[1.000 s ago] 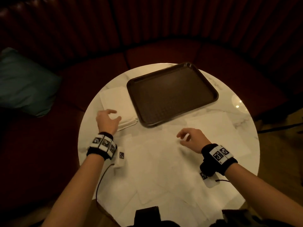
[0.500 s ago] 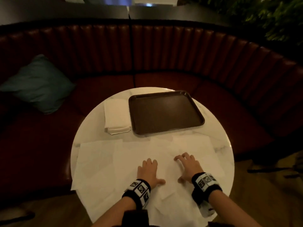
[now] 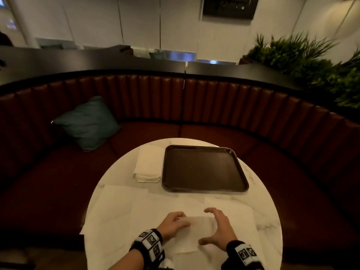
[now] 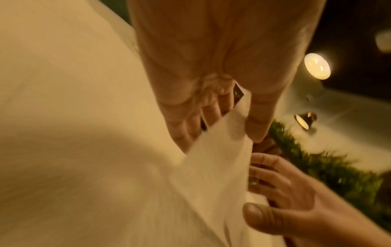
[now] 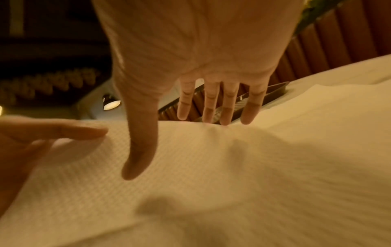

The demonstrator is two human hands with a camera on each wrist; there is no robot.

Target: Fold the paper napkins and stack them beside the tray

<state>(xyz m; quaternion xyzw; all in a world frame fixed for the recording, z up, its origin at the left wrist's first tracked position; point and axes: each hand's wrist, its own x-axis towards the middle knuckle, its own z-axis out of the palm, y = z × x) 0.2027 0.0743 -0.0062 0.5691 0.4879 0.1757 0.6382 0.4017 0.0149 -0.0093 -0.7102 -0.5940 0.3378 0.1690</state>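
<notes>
My left hand (image 3: 180,221) pinches the edge of a white paper napkin (image 3: 196,228) between thumb and fingers and lifts it off the table. The left wrist view shows that pinch (image 4: 234,128) on the napkin (image 4: 217,160). Just to the right, my right hand (image 3: 212,227) hovers over the same napkin, fingers straight and spread, holding nothing. In the right wrist view its fingertips (image 5: 224,117) reach the napkin's (image 5: 211,158) far edge. A dark brown tray (image 3: 202,190) lies further back. A stack of folded napkins (image 3: 148,166) sits against its left side.
Several unfolded napkins (image 3: 116,211) overlap across the near half of the round marble table (image 3: 268,217). A dark red curved bench (image 3: 214,98) wraps round the table, with a teal cushion (image 3: 87,123) on it at the left. Plants (image 3: 311,61) stand behind at the right.
A second ago my left hand was at the folded stack. Both hands then lay flat on a near napkin. Now the left hand has pinched its edge and raised it; the view has tilted up.
</notes>
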